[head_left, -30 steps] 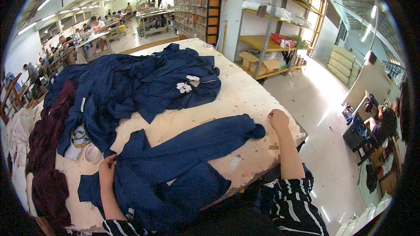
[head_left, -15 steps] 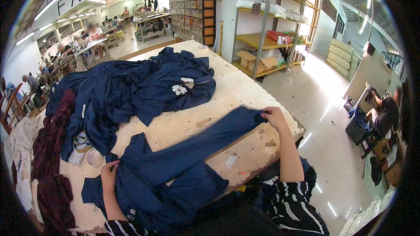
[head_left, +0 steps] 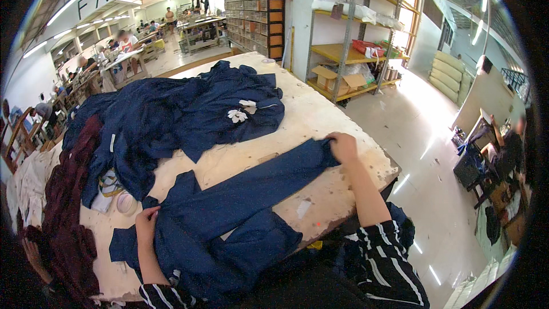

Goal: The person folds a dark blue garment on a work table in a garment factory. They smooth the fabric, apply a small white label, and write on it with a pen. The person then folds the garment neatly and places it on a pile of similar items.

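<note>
A dark navy garment (head_left: 200, 252) lies on the table in front of me, one long sleeve (head_left: 257, 182) laid out toward the right. My left hand (head_left: 146, 226) pinches the cloth at the sleeve's upper end. At its cuff end, my right hand (head_left: 344, 149) has its fingers closed on the edge, a little blurred. Beyond lies a large heap of navy cloth (head_left: 166, 103) with white tags (head_left: 236, 115) on top.
A roll of tape (head_left: 126, 202) sits beside the heap. Maroon cloth (head_left: 71, 194) and white cloth (head_left: 31, 177) hang at the left, where another person's hand (head_left: 35, 256) shows. Metal shelving (head_left: 346, 51) stands beyond the wooden table (head_left: 311, 111); people work in the background.
My right hand has moved a little left with the cuff end, and the sleeve lies flatter. My left hand keeps its grip. Another person's hand has appeared at the lower left by the maroon cloth.
</note>
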{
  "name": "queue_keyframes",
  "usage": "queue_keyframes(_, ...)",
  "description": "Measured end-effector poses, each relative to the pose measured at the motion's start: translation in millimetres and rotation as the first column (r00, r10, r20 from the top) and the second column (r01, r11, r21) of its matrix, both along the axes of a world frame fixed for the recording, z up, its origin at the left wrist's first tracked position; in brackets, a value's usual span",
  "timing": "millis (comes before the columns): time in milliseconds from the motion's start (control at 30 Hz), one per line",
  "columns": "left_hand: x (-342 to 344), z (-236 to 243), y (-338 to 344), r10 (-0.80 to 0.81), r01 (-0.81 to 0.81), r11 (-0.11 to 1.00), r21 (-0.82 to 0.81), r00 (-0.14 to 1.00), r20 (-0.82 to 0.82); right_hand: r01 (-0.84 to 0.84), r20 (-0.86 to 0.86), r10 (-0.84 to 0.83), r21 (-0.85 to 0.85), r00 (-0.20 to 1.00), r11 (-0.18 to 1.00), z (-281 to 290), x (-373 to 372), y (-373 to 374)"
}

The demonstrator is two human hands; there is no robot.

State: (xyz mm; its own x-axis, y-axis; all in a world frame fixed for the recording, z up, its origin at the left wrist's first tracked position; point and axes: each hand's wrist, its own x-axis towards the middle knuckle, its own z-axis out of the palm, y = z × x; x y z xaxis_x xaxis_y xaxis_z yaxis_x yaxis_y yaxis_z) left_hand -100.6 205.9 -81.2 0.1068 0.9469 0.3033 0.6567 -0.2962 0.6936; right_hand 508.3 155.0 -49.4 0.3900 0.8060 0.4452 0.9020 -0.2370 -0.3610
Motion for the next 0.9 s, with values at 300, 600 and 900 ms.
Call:
queue_keyframes(300, 2, 0, 2, 0.056, -0.056, 0.995, -0.077, 0.998, -0.005, 0.142, -0.688, -0.074, 0.042, 0.722, 0.989, 35, 13, -16)
queue_keyframes(600, 12, 0, 8, -0.012, 0.012, 1.0, -0.021, 1.0, 0.019, 0.34, 0.085, -0.33, -0.309, 0.94, 0.888, 58, -35, -3)
queue_keyframes(900, 16, 7, 4, 0.047, -0.045, 0.992, -0.12, 0.999, 0.014, -0.284, 0.21, 0.348, -0.284, 0.914, 0.916, -7, -92, -7)
